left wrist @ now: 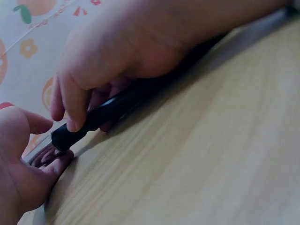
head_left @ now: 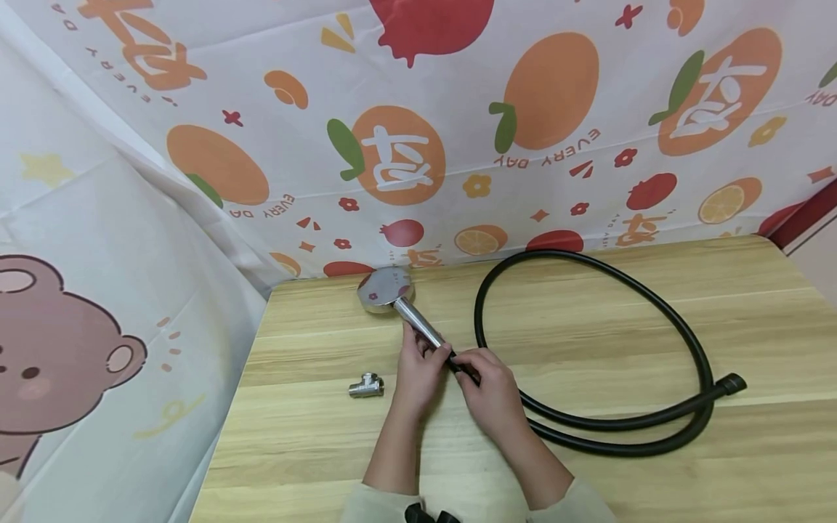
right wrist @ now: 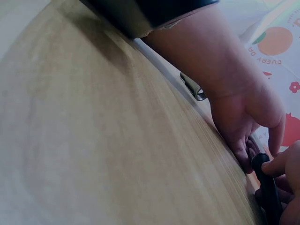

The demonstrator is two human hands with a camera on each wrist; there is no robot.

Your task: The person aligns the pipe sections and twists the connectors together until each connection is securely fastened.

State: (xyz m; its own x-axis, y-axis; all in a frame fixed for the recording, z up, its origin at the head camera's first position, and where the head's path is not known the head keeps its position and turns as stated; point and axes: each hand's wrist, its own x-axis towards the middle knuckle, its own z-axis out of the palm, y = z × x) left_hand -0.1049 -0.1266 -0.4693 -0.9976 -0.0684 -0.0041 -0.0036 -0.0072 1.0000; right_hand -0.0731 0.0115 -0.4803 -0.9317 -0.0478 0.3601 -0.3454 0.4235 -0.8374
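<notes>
A chrome shower head [head_left: 387,288] lies towards the table's back edge, its handle slanting down to the right. My left hand [head_left: 418,370] holds the lower part of that handle between thumb and fingers. Just beside it, my right hand [head_left: 489,388] pinches the black end of a shower hose [head_left: 591,421]. In the left wrist view the hose's end collar [left wrist: 65,137] meets the chrome handle; how far they are joined cannot be told. Left of the left hand a small chrome tee fitting [head_left: 367,386] rests on the wood.
The hose loops widely over the right side of the wooden table [head_left: 294,457], its free end [head_left: 731,384] pointing right. A fruit-printed cloth [head_left: 458,196] hangs along the back edge, and a bear-printed cloth [head_left: 157,276] hangs at the left.
</notes>
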